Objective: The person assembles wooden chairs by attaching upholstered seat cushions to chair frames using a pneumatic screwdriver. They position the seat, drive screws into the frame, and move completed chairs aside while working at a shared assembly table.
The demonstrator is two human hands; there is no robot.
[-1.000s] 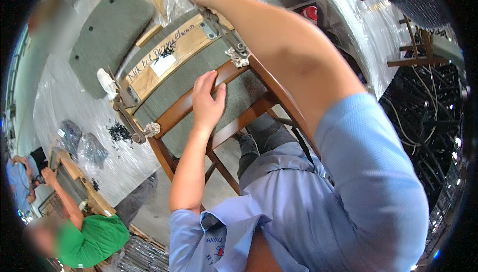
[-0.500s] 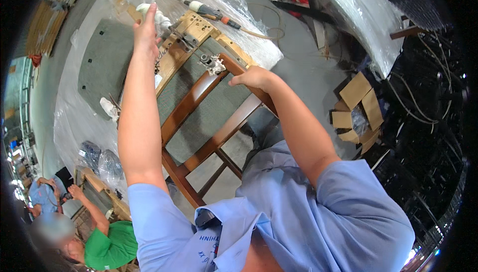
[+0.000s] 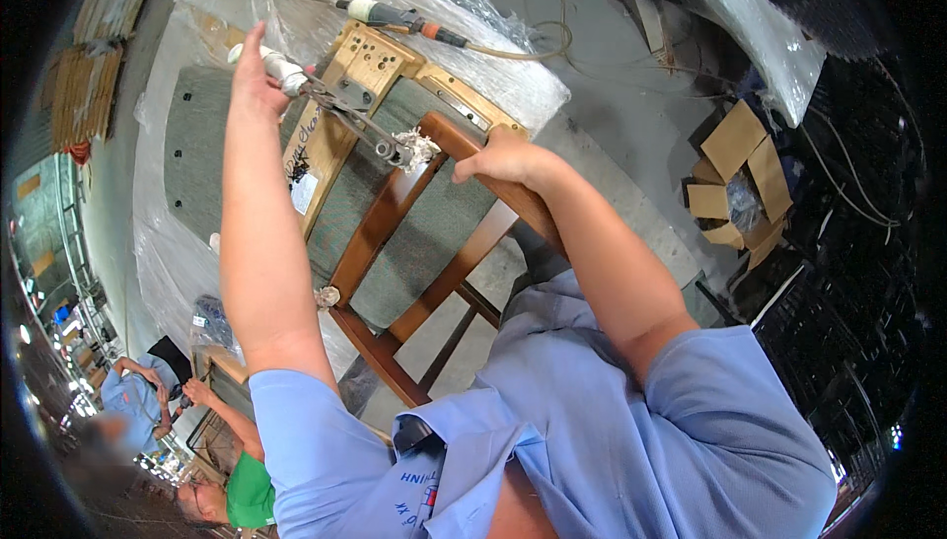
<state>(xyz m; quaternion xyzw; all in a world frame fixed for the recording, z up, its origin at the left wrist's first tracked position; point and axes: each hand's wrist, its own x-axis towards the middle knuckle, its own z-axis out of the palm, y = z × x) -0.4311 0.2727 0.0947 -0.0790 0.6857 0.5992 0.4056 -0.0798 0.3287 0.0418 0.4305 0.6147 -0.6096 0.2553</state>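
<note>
My left hand [image 3: 258, 87] is wrapped round the white-covered handle of a metal bar clamp [image 3: 347, 113]. The clamp's metal bars slant toward the corner of a brown wooden chair frame [image 3: 380, 209], where a lump of whitish padding [image 3: 418, 150] sits. Whether its end presses on the wood, I cannot tell. On the frame's right side, my right hand [image 3: 508, 158] grips the rail [image 3: 521, 196], thumb on the near side. The frame lies tilted over a grey padded surface [image 3: 404, 243]. Another whitish padded piece [image 3: 327, 296] shows at the frame's left corner.
A power tool with a hose [image 3: 404, 20] rests on plastic sheeting beyond a drilled wooden block [image 3: 367, 64]. On the floor at right stands an open cardboard box [image 3: 740, 184], near plastic-wrapped goods [image 3: 760, 26]. Two co-workers, one in a green shirt [image 3: 249, 495], are at lower left.
My left hand has drawn left, away from the chair frame, and the clamp's bars now show at greater length. My right hand keeps its grip on the rail. The whole view has shifted slightly.
</note>
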